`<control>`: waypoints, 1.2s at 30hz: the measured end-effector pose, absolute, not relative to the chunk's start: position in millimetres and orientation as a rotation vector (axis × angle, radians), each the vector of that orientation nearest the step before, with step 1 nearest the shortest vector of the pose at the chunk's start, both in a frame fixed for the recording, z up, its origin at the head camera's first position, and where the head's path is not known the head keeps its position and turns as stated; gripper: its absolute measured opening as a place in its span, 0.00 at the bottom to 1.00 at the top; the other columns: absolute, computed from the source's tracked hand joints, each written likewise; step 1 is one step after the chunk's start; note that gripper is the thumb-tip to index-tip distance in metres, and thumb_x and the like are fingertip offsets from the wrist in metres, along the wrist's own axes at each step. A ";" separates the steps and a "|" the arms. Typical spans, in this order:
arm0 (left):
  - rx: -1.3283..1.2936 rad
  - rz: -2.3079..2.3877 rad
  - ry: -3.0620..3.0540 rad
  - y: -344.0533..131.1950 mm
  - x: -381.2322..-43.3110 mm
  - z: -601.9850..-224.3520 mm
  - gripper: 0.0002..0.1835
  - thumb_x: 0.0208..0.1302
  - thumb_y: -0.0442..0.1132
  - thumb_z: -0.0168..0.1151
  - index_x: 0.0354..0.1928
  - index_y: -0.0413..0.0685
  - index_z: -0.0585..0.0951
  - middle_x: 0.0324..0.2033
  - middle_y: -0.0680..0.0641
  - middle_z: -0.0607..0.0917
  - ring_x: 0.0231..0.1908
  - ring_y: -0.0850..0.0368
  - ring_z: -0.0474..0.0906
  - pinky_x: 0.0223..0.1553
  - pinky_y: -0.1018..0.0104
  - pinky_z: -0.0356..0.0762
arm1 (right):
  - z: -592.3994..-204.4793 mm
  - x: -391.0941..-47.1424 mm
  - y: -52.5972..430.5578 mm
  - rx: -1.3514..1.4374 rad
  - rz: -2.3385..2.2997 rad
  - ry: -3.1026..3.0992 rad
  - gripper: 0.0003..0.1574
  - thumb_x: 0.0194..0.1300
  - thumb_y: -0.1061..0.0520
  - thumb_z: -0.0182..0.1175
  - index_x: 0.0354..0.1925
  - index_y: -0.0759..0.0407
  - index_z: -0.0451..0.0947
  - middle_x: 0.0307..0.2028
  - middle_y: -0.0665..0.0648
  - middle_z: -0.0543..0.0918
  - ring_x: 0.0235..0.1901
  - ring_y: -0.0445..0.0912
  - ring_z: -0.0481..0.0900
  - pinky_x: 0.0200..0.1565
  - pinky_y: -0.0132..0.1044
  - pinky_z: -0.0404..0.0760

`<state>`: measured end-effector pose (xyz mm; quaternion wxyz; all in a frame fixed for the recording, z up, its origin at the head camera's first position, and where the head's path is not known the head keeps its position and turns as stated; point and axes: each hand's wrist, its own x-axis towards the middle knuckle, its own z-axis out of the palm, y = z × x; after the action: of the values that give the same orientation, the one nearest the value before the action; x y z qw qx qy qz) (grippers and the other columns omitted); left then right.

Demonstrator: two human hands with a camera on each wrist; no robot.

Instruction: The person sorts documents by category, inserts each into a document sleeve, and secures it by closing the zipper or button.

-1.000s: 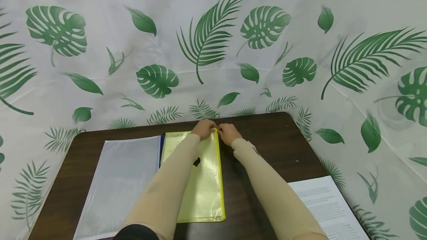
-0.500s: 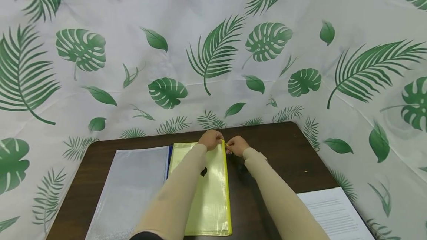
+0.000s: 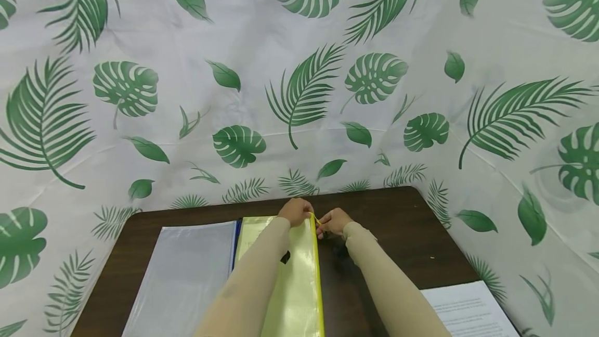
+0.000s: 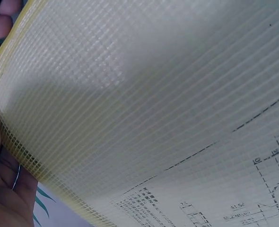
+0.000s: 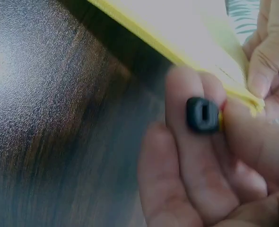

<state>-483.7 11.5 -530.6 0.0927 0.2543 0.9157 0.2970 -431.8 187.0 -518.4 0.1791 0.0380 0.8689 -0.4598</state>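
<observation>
A yellow mesh zipper pouch (image 3: 295, 285) lies on the table, its long right edge a brighter yellow. Printed sheets with line drawings (image 4: 253, 189) show through its mesh in the left wrist view. My left hand (image 3: 296, 212) pinches the pouch's far right corner between thumb and fingers. Just right of that corner, my right hand (image 3: 334, 221) pinches a small black zipper pull (image 5: 201, 116) with a slot in it. A short yellow strip (image 3: 318, 220) spans from the corner to the right fingers. The left forearm covers part of the pouch.
Left of the yellow pouch lies a clear grey pouch (image 3: 187, 269) with a blue edge. White printed paper (image 3: 468, 308) is at the table's near right. Behind the dark wood table (image 3: 388, 243) hangs a leaf-patterned cloth (image 3: 290, 30).
The head view has tilted upward. My right hand has drawn slightly away from the corner, and the yellow strip now shows between the hands. The left hand keeps its pinch on the corner.
</observation>
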 end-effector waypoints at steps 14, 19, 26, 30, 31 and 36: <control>0.753 0.937 2.594 8.7 -483.2 -528.6 0.05 0.69 0.34 0.65 0.40 0.47 0.89 0.37 0.51 0.89 0.38 0.57 0.83 0.42 0.62 0.82 | -513.1 -409.8 184.7 0.067 -1.292 2.367 0.08 0.67 0.72 0.61 0.43 0.74 0.84 0.33 0.66 0.89 0.33 0.55 0.89 0.40 0.48 0.87; 0.730 0.952 2.592 8.6 -484.1 -529.6 0.05 0.69 0.34 0.65 0.40 0.46 0.89 0.38 0.50 0.89 0.39 0.55 0.83 0.42 0.60 0.82 | -508.4 -402.5 183.9 0.034 -1.288 2.345 0.07 0.67 0.73 0.60 0.41 0.75 0.83 0.34 0.69 0.88 0.34 0.56 0.90 0.38 0.46 0.88; 0.754 0.971 2.577 6.1 -491.1 -528.7 0.05 0.67 0.32 0.67 0.36 0.48 0.90 0.34 0.52 0.88 0.36 0.57 0.82 0.40 0.62 0.82 | -520.7 -395.6 187.7 0.006 -1.231 2.295 0.05 0.66 0.72 0.62 0.36 0.72 0.85 0.30 0.63 0.89 0.30 0.50 0.89 0.36 0.43 0.88; 0.761 0.954 2.568 7.0 -489.6 -529.9 0.05 0.68 0.33 0.66 0.39 0.47 0.90 0.37 0.50 0.89 0.39 0.55 0.83 0.43 0.60 0.82 | -523.9 -386.2 189.7 0.023 -1.262 2.244 0.05 0.67 0.72 0.61 0.37 0.72 0.85 0.31 0.64 0.89 0.29 0.49 0.89 0.35 0.42 0.87; 0.730 0.940 2.561 7.6 -487.6 -527.6 0.06 0.69 0.34 0.65 0.41 0.46 0.90 0.39 0.50 0.89 0.42 0.54 0.83 0.46 0.59 0.82 | -523.8 -384.0 190.0 0.026 -1.267 2.238 0.05 0.67 0.72 0.61 0.37 0.73 0.85 0.31 0.64 0.89 0.29 0.49 0.89 0.35 0.42 0.87; 0.736 0.914 2.601 7.3 -485.1 -527.4 0.06 0.70 0.34 0.65 0.42 0.46 0.90 0.40 0.49 0.89 0.42 0.54 0.83 0.45 0.61 0.81 | -521.0 -377.6 189.7 -0.003 -1.267 2.223 0.06 0.67 0.72 0.60 0.39 0.73 0.84 0.32 0.66 0.89 0.30 0.48 0.88 0.35 0.41 0.87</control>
<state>-485.1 7.3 -527.4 0.1434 0.2554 0.9021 0.3168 -377.6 189.7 -521.0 0.2874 -0.0011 0.8322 -0.4742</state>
